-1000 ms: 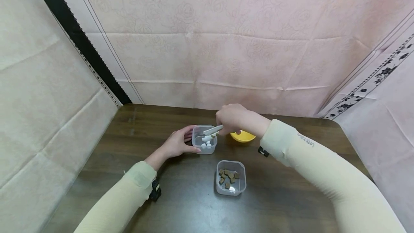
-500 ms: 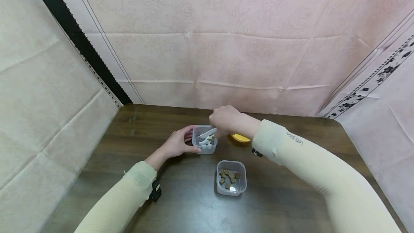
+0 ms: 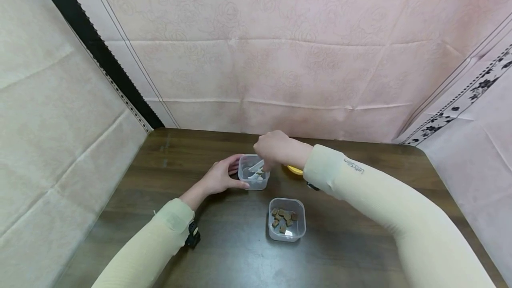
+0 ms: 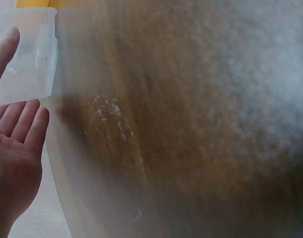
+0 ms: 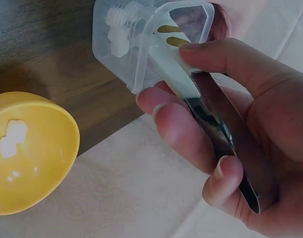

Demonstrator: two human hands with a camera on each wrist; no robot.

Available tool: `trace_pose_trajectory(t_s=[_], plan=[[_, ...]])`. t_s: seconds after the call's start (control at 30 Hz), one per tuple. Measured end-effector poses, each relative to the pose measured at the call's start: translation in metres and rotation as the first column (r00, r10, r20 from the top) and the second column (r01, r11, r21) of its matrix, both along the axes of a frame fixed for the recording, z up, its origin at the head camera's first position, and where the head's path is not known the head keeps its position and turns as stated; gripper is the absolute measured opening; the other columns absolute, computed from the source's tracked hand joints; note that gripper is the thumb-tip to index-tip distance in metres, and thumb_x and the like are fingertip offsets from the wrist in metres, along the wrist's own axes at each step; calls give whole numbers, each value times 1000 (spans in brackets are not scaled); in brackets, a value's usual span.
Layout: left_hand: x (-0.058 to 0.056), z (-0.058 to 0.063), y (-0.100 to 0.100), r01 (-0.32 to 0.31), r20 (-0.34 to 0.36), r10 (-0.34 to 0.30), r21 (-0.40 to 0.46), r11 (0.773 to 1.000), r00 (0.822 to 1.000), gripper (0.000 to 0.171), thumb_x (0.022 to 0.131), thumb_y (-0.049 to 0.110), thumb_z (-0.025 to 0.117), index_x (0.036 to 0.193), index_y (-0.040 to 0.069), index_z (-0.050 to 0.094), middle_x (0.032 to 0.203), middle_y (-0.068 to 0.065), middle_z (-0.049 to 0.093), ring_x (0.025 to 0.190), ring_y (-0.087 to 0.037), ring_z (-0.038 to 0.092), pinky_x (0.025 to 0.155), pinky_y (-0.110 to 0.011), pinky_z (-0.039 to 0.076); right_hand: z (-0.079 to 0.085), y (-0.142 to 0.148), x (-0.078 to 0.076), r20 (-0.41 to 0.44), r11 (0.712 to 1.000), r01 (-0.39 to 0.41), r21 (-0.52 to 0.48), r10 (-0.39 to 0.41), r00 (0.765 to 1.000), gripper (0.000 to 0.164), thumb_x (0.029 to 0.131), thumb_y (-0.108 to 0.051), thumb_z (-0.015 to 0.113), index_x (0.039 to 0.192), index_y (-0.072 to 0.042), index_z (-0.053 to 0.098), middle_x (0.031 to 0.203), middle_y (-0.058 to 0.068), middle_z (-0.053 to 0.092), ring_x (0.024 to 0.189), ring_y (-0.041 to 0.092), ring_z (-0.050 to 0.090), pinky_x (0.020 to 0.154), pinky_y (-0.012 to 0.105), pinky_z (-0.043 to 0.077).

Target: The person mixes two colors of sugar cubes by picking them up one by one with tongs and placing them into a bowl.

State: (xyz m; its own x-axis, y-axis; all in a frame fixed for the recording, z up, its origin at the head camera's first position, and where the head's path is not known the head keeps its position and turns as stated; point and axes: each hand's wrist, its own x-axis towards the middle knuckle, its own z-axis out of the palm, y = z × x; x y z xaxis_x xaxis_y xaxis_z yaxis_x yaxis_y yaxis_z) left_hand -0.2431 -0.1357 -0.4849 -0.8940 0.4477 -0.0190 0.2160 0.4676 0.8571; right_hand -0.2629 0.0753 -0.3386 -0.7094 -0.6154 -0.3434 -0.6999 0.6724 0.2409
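Note:
My left hand (image 3: 220,177) holds a small clear plastic container (image 3: 247,185), thumb on the near side and fingers at the left and back. White pieces (image 5: 118,32) lie inside it. With its thumb and fingers my right hand (image 3: 277,148) grips a pair of metal tongs (image 5: 226,124) with white ends. These ends reach down into the container; whether they pinch a piece is hidden. In the left wrist view the container's wall (image 4: 30,82) shows between the thumb and the stretched fingers.
A yellow bowl (image 5: 37,168) with a few white pieces stands right of the container, mostly behind my right wrist in the head view. Nearer me, a second clear container (image 3: 288,238) holds several brown cubes (image 3: 282,219). Patterned cloth (image 3: 280,74) hangs behind the wooden table (image 3: 224,243).
My right hand has shifted left, bringing the tongs lower into the container. Its forearm now covers more of the yellow bowl. The left hand stays on the container.

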Motion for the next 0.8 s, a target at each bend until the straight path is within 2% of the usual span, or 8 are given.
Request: trace_pose_trajectory(t_s=[0.23, 0.5, 0.67, 0.8], plan=[[-1, 0, 0, 0, -3, 0, 9, 1000, 1000, 91, 80, 23, 98, 156, 11, 50, 151, -8, 60, 140, -27, 59, 115, -41, 50, 2, -8, -1, -3, 999, 3, 39, -3, 1000, 35, 90, -43, 83, 112, -15, 79, 100, 1, 75, 83, 20, 65, 76, 36, 61], [0, 0, 1, 9, 0, -9, 10, 1000, 1000, 91, 81, 24, 97, 157, 10, 49, 152, -10, 60, 141, -29, 58, 115, -43, 50, 4, -12, -1, 47, 996, 51, 78, -55, 997, 37, 90, -44, 83, 113, -15, 77, 98, 2, 74, 65, 17, 69, 65, 33, 62], [0, 0, 1, 8, -4, -8, 4, 1000, 1000, 91, 81, 25, 96, 157, 10, 48, 153, -11, 59, 142, -30, 57, 116, -44, 49, 2, -15, 1, 42, 997, 19, 78, -23, 999, 35, 90, -42, 83, 111, -14, 77, 96, 1, 72, 77, 19, 63, 72, 33, 62], [1, 1, 0, 6, -2, -6, 2, 1000, 1000, 91, 81, 25, 97, 157, 11, 49, 154, -10, 58, 142, -28, 57, 116, -43, 49, 1, -18, 3, 16, 996, 5, 86, -7, 1000, 36, 89, -42, 83, 113, -16, 77, 101, 0, 73, 83, 18, 63, 77, 35, 62]])
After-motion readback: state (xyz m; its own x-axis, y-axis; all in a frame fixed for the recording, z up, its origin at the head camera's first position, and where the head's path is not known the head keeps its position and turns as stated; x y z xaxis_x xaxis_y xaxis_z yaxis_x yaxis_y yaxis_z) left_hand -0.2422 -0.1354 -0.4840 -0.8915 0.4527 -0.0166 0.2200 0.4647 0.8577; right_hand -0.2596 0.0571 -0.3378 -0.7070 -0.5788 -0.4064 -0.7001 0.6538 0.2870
